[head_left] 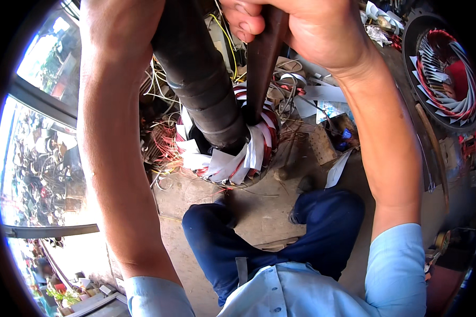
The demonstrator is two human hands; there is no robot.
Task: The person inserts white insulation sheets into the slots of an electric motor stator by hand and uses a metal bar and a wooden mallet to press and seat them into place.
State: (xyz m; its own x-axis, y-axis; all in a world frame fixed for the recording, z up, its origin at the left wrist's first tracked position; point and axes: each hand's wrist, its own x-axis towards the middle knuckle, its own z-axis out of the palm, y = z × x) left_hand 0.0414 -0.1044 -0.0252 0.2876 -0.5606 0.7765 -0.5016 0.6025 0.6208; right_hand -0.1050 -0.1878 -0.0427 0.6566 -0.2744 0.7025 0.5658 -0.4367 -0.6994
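My left hand (116, 26) is at the top left, beside a thick black wrapped cylinder (195, 90); its fingers are hidden or out of frame. My right hand (312, 29), at the top, is closed on a flat dark brown bar (264, 53) that slants down along the cylinder. Both cylinder and bar reach into a ring-shaped winding (222, 161) with white paper strips and red and white wires, low in front of me.
A second wound stator (444, 79) sits at upper right. Loose wires, a wooden block (322, 145) and scraps clutter the concrete floor (264, 211) around the winding. A wooden stick (431, 148) lies at right. A metal-framed glass panel (42, 169) stands at left.
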